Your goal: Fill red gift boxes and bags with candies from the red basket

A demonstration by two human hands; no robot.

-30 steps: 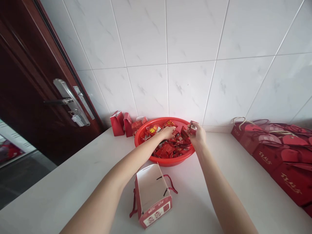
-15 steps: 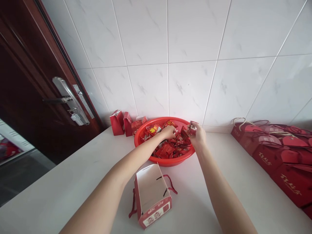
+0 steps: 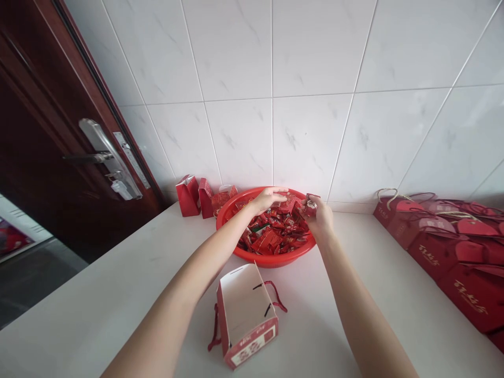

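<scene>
A red plastic basket (image 3: 226, 247) full of red-wrapped candies (image 3: 271, 239) stands against the tiled wall. My left hand (image 3: 271, 198) is over the basket's back half, its fingers stretched out and apart, with nothing seen in them. At the basket's right rim, my right hand (image 3: 321, 216) is closed on a small red candy packet (image 3: 312, 205); whether more lies behind the fingers is hidden. Nearer to me, between my forearms, an open red gift box (image 3: 246, 304) with cord handles lies on its side, its white inside bare.
Several red gift boxes (image 3: 437, 252) with gold lettering are packed together along the right. Small red boxes (image 3: 188, 197) stand left of the basket by the wall. A dark wooden door (image 3: 47, 105) with a metal handle is at the left, past the white table's (image 3: 157, 273) edge.
My left hand has risen from among the candies, moved a little back, and its fingers have spread. My right hand stays at the rim with the packet.
</scene>
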